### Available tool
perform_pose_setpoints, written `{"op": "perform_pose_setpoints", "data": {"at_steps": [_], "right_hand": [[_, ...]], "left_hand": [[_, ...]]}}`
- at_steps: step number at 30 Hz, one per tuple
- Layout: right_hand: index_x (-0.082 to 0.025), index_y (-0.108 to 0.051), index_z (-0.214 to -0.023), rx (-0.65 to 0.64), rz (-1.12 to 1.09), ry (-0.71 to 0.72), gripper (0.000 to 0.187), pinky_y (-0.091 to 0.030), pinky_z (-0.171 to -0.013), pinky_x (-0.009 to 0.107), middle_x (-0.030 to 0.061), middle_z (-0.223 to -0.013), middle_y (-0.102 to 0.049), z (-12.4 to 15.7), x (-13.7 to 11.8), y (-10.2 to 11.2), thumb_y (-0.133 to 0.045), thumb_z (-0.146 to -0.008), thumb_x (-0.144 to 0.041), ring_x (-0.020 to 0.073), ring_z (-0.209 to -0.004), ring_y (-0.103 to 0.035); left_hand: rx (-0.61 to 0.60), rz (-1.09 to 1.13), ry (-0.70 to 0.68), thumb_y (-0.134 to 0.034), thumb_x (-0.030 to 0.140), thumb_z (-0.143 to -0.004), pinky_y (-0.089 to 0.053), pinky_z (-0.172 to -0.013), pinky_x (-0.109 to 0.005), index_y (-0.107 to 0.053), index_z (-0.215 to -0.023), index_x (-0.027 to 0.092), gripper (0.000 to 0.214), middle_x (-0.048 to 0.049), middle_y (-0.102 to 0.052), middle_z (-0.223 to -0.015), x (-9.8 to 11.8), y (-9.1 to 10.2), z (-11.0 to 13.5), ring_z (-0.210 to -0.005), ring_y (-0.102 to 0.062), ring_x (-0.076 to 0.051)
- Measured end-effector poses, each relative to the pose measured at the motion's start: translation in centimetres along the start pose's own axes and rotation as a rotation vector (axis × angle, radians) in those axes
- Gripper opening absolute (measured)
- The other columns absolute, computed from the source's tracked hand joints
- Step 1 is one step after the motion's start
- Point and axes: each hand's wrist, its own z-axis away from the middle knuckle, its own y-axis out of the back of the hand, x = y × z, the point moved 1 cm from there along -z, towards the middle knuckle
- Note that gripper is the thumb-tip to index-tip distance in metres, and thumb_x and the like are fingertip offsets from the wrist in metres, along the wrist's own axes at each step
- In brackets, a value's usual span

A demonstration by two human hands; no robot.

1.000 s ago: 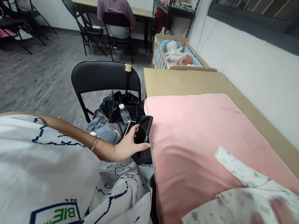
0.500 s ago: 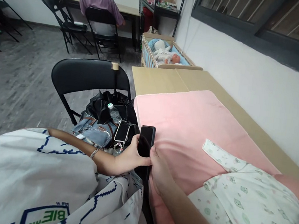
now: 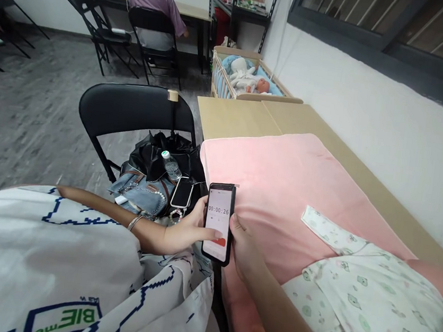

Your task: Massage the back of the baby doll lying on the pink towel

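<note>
A smartphone (image 3: 218, 221) with its screen lit, reading 00:00:26 above a red button, is gripped between both hands over the edge of the pink mat. My left hand (image 3: 185, 232) wraps its left side, the thumb lying across the lower screen by the red button. My right hand (image 3: 245, 243) holds the right edge, its thumb along the side and the other fingers hidden. Right of it, on the pink mat (image 3: 269, 166), lies a white garment (image 3: 354, 293) with a green leaf-like print, seemingly on a doll whose pinkish part is blurred at the far right.
A black folding chair (image 3: 135, 111) at my left bears a denim bag (image 3: 138, 191), a water bottle (image 3: 171, 166) and another phone (image 3: 182, 192). Beyond the table (image 3: 230, 119) stands a crib (image 3: 231, 84) with a doll. A person in purple (image 3: 155, 4) sits at the far desk.
The phone's dark screen has lit up and shows a timer. The phone now faces me more fully, and my left thumb lies over its lower screen.
</note>
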Motion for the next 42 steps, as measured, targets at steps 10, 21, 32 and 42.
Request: {"op": "perform_pose_setpoints", "data": {"at_steps": [10,21,32,42], "right_hand": [[-0.016,-0.072,-0.111,0.094,-0.027,0.001,0.053,-0.051,-0.095,0.045,0.0113,-0.110,-0.071,-0.5,0.5,0.4,-0.072,-0.083,-0.061,0.0311,-0.112,-0.063],[-0.015,-0.069,-0.106,0.067,0.040,-0.130,0.067,-0.057,-0.075,0.038,0.0115,-0.104,-0.071,-0.8,1.1,-0.1,-0.077,-0.069,-0.069,0.0267,-0.091,-0.068],[-0.015,-0.065,-0.116,-0.003,-0.003,-0.160,0.073,-0.056,-0.070,0.032,0.0121,-0.104,-0.069,-0.4,1.1,-0.9,-0.064,-0.078,-0.077,0.0216,-0.085,-0.067],[-0.014,-0.049,-0.140,0.191,0.112,-0.260,0.051,-0.054,-0.091,0.039,0.0184,-0.138,-0.056,0.2,-1.3,-0.2,-0.046,-0.101,-0.046,0.0271,-0.118,-0.062]], "left_hand": [[0.122,0.039,0.095,-0.070,0.014,-0.068,-0.051,-0.087,-0.034,-0.042,-0.127,0.024,0.066,-0.0026,-0.063,-0.114,0.9,0.0,-0.2,-0.106,-0.062,-0.023],[0.130,-0.397,0.099,-0.077,0.022,-0.064,-0.048,-0.099,-0.041,-0.032,-0.137,0.021,0.086,-0.0075,-0.057,-0.122,1.0,0.8,-1.0,-0.115,-0.057,-0.026],[0.241,-0.722,0.166,-0.075,0.034,-0.066,-0.050,-0.090,-0.042,-0.041,-0.122,0.018,0.067,-0.0065,-0.059,-0.108,1.0,1.0,-1.6,-0.104,-0.061,-0.028],[0.622,-1.127,0.085,-0.081,0.032,-0.066,-0.042,-0.104,-0.042,-0.037,-0.123,0.015,0.075,-0.0148,-0.053,-0.125,0.1,13.8,-4.1,-0.122,-0.052,-0.034]]}}
